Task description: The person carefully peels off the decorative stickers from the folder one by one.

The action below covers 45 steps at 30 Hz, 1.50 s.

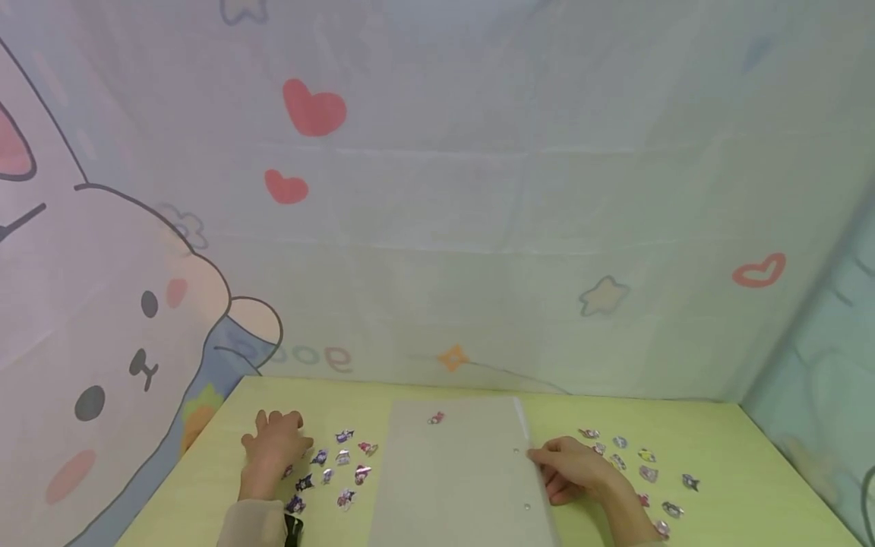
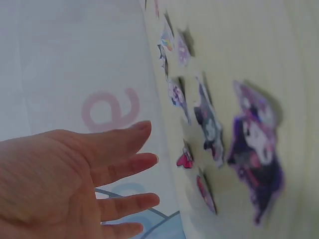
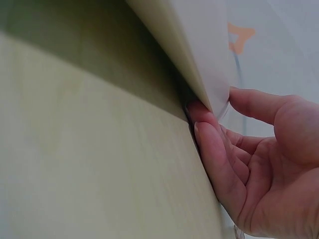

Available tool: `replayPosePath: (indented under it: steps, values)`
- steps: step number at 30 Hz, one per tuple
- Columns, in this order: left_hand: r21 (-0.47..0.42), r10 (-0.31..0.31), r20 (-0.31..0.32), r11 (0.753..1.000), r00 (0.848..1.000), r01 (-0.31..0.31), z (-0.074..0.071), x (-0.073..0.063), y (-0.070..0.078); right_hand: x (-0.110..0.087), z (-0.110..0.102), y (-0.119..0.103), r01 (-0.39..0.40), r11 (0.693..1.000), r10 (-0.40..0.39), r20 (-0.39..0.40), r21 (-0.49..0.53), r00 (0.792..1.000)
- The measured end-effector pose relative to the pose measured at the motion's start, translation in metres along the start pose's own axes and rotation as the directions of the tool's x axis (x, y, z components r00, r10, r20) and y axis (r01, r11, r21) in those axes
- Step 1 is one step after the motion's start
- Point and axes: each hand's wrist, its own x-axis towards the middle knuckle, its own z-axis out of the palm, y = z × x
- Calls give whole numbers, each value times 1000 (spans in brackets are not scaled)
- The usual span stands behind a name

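A white folder-like sheet (image 1: 454, 479) lies on the table, with small round snap-like dots along its right side and one small pink cartoon sticker (image 1: 436, 418) near its top. My right hand (image 1: 574, 469) pinches the right edge of the sheet. In the right wrist view the thumb is on top and fingers are tucked underneath, with the edge (image 3: 202, 55) raised off the tabletop. Away to the left, my left hand (image 1: 275, 442) has its fingers spread and holds nothing. Beside it are purple and pink cartoon stickers (image 1: 343, 457), seen close up as a dark-purple character sticker (image 2: 256, 164).
More small stickers (image 1: 649, 474) are scattered to the right of the right hand. The pale yellow table (image 1: 745, 486) ends at a hanging cloth (image 1: 437, 197) printed with hearts, stars and a rabbit. A black object (image 1: 292, 529) shows by the left sleeve.
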Motion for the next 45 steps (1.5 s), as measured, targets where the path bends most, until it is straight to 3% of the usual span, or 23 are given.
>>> replayPosePath:
  steps: [7, 12, 19, 25, 30, 39, 45]
  values:
    - [-52, 69, -8, 996, 998, -69, 5, -2, 11, 0, 1, 0, -7, 1000, 7, -6, -9, 1000]
    - [-80, 104, -33, 991, 994, -106, 8, -3, 28, -2, 0, -3, 2, 1000, -2, -3, -10, 1000]
    - [-100, 186, -28, 977, 982, -188, 25, -3, 70, -1, -1, 0, 6, 1000, -7, -11, -21, 1000]
    - [-93, 281, 23, 956, 959, -278, 51, 3, 105, -3, 1, 1, 18, 999, -18, -7, -26, 1000]
    - [-113, 341, 37, 935, 939, -335, 61, 9, 130, -3, 0, 2, 13, 1000, -14, -29, -28, 999]
    - [-139, 358, 76, 928, 931, -346, 72, 12, 153, -4, -2, 2, 7, 1000, -8, -37, -25, 999]
    - [-155, 362, 66, 924, 930, -348, 78, 16, 156, -4, 0, 1, 17, 1000, -18, -27, -25, 999]
